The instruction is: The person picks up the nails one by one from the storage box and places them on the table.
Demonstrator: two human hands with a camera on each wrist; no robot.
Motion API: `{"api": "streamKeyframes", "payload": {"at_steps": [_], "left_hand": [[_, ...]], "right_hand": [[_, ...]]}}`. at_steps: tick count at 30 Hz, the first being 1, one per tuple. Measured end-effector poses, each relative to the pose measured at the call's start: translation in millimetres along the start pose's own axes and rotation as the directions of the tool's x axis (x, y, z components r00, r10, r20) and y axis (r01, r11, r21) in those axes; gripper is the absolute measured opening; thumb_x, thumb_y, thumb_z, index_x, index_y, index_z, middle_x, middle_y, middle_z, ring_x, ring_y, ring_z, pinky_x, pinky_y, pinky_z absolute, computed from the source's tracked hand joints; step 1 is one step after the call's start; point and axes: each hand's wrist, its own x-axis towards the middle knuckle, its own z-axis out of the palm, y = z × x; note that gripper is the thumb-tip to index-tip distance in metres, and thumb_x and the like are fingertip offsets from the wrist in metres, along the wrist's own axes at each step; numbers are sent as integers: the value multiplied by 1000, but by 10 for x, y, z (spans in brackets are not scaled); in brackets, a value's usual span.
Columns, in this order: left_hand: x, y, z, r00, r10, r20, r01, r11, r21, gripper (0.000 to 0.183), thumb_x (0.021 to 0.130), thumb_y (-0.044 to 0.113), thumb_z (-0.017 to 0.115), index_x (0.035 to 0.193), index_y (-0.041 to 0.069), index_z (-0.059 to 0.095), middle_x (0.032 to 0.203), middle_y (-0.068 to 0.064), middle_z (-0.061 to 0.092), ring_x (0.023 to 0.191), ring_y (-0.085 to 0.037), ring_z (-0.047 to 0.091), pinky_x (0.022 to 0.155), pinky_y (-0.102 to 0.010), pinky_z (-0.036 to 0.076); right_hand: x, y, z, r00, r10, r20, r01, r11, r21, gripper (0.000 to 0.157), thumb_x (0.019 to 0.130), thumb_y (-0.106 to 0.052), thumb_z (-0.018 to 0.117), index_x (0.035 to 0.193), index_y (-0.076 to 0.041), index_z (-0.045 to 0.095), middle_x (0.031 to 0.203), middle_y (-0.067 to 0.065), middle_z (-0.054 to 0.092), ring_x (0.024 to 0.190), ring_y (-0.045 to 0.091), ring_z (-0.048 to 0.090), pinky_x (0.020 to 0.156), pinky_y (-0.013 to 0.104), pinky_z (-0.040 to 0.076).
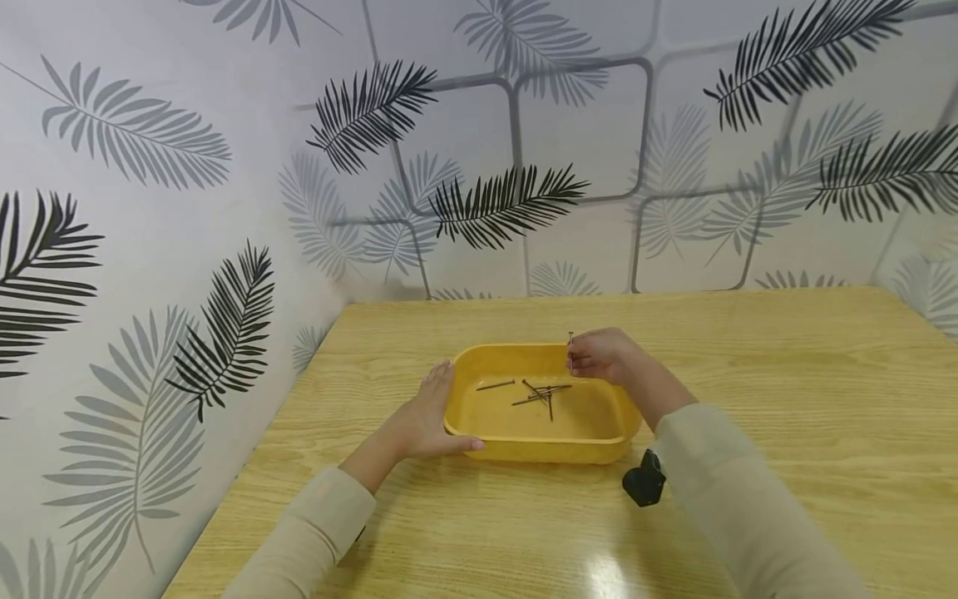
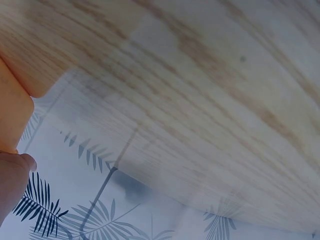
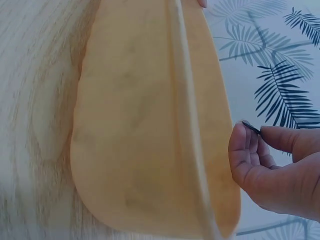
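Held nail [image 1: 571,349]: located by the far rim of the yellow tray [image 1: 516,450], towards its right end, standing roughly upright with head uppermost. The right hand [image 1: 599,355] pinches it between thumb and fingers, head left exposed, presumably to keep the shaft controlled; whether the tip touches the tray cannot be told. Inside the tray, a lone nail [image 1: 496,385] lies apart on the left; a loose pile of nails [image 1: 540,395] crosses near mid-floor, the walls likely serving to stop rolling. The left hand [image 1: 434,420] bears on the tray's left end, fingers extended along the side, thumb along the near rim, apparently to steady it. Beyond: wooden table [image 1: 786,358] beneath; a dark object [image 1: 644,480], unidentified, beside the right sleeve [image 1: 741,482]; leaf-patterned wall [image 1: 479,274] behind
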Motion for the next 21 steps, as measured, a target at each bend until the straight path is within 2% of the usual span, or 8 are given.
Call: {"api": "streamKeyframes", "payload": {"at_steps": [6, 16, 21], "left_hand": [[4, -5, 2, 1000, -2, 1, 2, 1000, 3, 121, 71, 67, 63, 149, 4, -4, 157, -13, -4, 145, -28, -1, 115, -51, 16], [6, -19, 15, 1000, -9, 0, 9, 1000, 10, 125, 68, 74, 60, 149, 2, -2, 157, -14, -3, 145, -28, -1, 115, -50, 18], [7, -12, 12, 1000, -11, 0, 11, 1000, 10, 123, 70, 71, 61, 149, 3, -3, 157, -13, -4, 145, -27, -1, 115, -49, 16]], "right_hand": [[-48, -32, -117, 1000, -4, -15, 4, 1000, -12, 51, 96, 0, 41, 140, 14, 21, 75, 0, 54, 70, 8, 57, 67, 17, 51], [-110, -60, -317, 1000, -17, 5, 17, 1000, -24, 50, 98, -2, 37, 141, 14, 18, 79, -1, 53, 72, 6, 56, 70, 17, 50], [-129, -57, -430, 1000, -30, -2, 30, 998, -54, 52, 98, -4, 37, 142, 14, 16, 81, -2, 53, 74, 5, 57, 71, 16, 51]]}}
